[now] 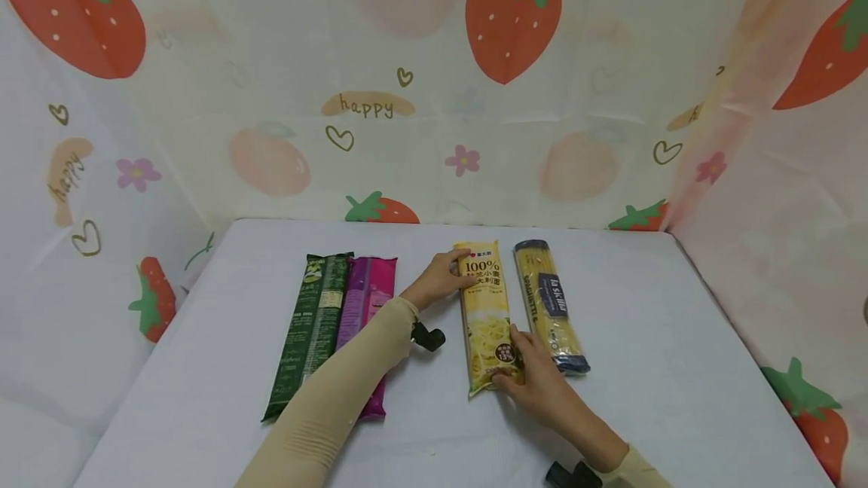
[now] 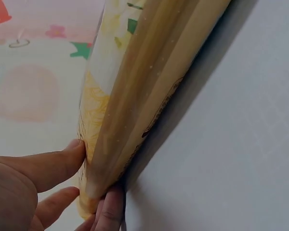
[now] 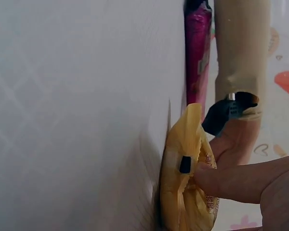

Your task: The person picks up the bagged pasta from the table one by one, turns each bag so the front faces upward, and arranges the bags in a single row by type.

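Note:
A yellow pasta packet (image 1: 484, 315) lies lengthwise on the white table, printed "100%" near its far end. My left hand (image 1: 437, 279) holds that far end. In the left wrist view, its thumb (image 2: 62, 163) presses the packet's printed face while fingers curl under the edge. My right hand (image 1: 539, 379) pinches the near end at its right corner. The right wrist view shows the right thumb (image 3: 231, 183) against the crimped end of the yellow packet (image 3: 176, 192). Just to the right lies a clear spaghetti packet (image 1: 551, 307) with dark blue ends and label.
On the left, a green packet (image 1: 308, 337) and a purple packet (image 1: 369, 296) lie side by side, the purple one partly behind my left forearm. A strawberry-print cloth (image 1: 434, 36) walls in the table's back and sides. The white tabletop (image 1: 651, 337) extends around the packets.

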`<action>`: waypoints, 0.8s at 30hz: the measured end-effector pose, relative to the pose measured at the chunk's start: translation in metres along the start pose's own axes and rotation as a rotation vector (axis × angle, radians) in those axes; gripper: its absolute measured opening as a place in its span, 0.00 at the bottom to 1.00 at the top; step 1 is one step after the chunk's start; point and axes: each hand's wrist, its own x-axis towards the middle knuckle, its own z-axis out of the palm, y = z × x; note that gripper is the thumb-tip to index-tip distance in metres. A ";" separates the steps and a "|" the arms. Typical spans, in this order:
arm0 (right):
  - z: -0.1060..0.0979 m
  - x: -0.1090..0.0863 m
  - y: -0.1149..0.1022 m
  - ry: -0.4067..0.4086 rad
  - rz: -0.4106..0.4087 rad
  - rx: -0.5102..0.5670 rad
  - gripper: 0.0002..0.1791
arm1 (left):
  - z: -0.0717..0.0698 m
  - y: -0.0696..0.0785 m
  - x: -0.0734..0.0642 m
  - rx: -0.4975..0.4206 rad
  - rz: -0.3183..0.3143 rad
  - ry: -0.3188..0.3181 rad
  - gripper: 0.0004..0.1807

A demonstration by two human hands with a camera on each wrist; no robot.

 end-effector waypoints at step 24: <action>-0.003 0.000 -0.006 -0.011 -0.056 -0.060 0.53 | -0.019 0.000 -0.019 0.125 -0.004 -0.053 0.33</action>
